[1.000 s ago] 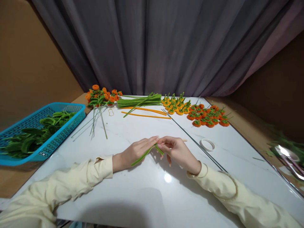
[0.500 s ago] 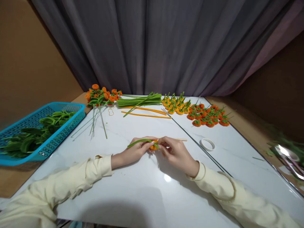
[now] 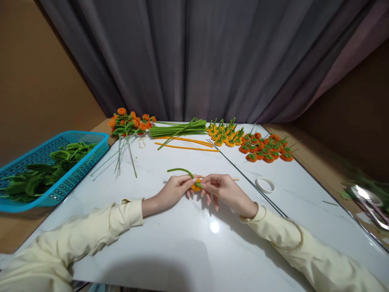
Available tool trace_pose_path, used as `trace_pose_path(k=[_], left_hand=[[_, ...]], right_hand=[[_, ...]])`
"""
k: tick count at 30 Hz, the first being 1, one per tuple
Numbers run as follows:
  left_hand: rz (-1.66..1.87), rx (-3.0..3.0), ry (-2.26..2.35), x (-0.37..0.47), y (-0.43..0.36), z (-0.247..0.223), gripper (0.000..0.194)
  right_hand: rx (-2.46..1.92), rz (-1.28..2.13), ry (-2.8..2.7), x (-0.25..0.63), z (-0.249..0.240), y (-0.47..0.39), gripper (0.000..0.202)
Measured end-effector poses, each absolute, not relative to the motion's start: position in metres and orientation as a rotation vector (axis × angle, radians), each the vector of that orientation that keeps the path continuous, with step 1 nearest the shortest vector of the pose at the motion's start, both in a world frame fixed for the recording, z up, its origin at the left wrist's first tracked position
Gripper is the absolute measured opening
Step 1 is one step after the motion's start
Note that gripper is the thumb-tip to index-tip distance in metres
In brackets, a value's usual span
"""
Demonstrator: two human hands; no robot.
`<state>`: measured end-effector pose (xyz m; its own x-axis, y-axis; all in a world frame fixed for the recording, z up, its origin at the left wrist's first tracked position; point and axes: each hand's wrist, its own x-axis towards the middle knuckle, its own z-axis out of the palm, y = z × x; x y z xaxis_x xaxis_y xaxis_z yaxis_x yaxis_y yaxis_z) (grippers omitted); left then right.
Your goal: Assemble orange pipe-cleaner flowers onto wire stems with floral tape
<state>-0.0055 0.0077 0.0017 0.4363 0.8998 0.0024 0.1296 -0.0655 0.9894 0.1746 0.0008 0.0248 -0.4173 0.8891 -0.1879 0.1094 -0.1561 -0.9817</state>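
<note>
Both hands meet at the middle of the white table. My left hand pinches a green pipe cleaner whose free end curves up and to the left. It winds around a small orange pipe-cleaner piece held between the fingertips of both hands. My right hand grips that orange piece from the right. A thin wooden stick pokes out to the right behind my right hand.
A blue basket of green leaves sits at the left. Along the far edge lie orange flowers on stems, a bundle of green pipe cleaners, orange pipe cleaners and several orange pieces. Long wires and a tape roll lie right.
The green pipe cleaner's free end swung from pointing down-left, under my left hand, up and over to curve above it. The orange piece came into view between my fingertips.
</note>
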Motion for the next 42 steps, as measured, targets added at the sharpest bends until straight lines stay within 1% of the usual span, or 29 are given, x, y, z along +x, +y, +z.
trace_pose_path(k=[6, 11, 15, 17, 19, 20, 22, 24, 26, 27, 30, 35, 38, 42], left_hand=[[0.836, 1.372, 0.914, -0.004, 0.008, 0.003, 0.046], [0.899, 1.21, 0.854, -0.002, 0.008, 0.006, 0.045], [0.904, 1.257, 0.924, -0.002, 0.009, 0.007, 0.036], [0.902, 1.264, 0.947, -0.003, 0.01, 0.006, 0.034], [0.896, 1.213, 0.931, -0.004, 0.012, 0.005, 0.032], [0.893, 1.171, 0.917, -0.005, 0.012, 0.004, 0.031], [0.879, 1.084, 0.889, -0.007, 0.014, 0.003, 0.028], [0.854, 1.025, 0.868, -0.009, 0.016, 0.003, 0.023], [0.856, 0.99, 0.869, -0.01, 0.017, 0.004, 0.018], [0.865, 0.974, 0.878, -0.01, 0.017, 0.005, 0.017], [0.893, 0.921, 0.871, -0.012, 0.019, 0.007, 0.019], [0.837, 0.808, 0.791, -0.018, 0.029, 0.006, 0.017], [0.801, 0.83, 0.795, -0.02, 0.034, 0.003, 0.022], [0.766, 0.865, 0.774, -0.02, 0.034, 0.001, 0.026]], right_hand=[[-1.174, 1.563, -1.457, 0.172, 0.026, -0.001, 0.022], [-1.175, 1.619, -1.331, 0.172, 0.026, -0.002, 0.028], [-1.136, 1.688, -1.326, 0.169, 0.023, -0.006, 0.035], [-1.135, 1.647, -1.341, 0.169, 0.022, -0.008, 0.037], [-1.174, 1.491, -1.378, 0.172, 0.019, -0.007, 0.037], [-1.203, 1.355, -1.421, 0.175, 0.017, -0.005, 0.037], [-1.225, 0.985, -1.579, 0.183, 0.011, 0.003, 0.035], [-1.154, 0.596, -1.801, 0.192, 0.004, 0.013, 0.028], [-1.055, 0.339, -2.013, 0.199, -0.004, 0.024, 0.023], [-1.029, 0.262, -2.098, 0.202, -0.007, 0.028, 0.024], [-1.031, 0.158, -2.26, 0.204, -0.013, 0.032, 0.029], [-1.012, 0.087, -2.4, 0.202, -0.013, 0.028, 0.022], [-1.027, 0.021, -2.463, 0.2, -0.009, 0.026, 0.026], [-1.148, -0.013, -2.506, 0.196, -0.004, 0.022, 0.02]])
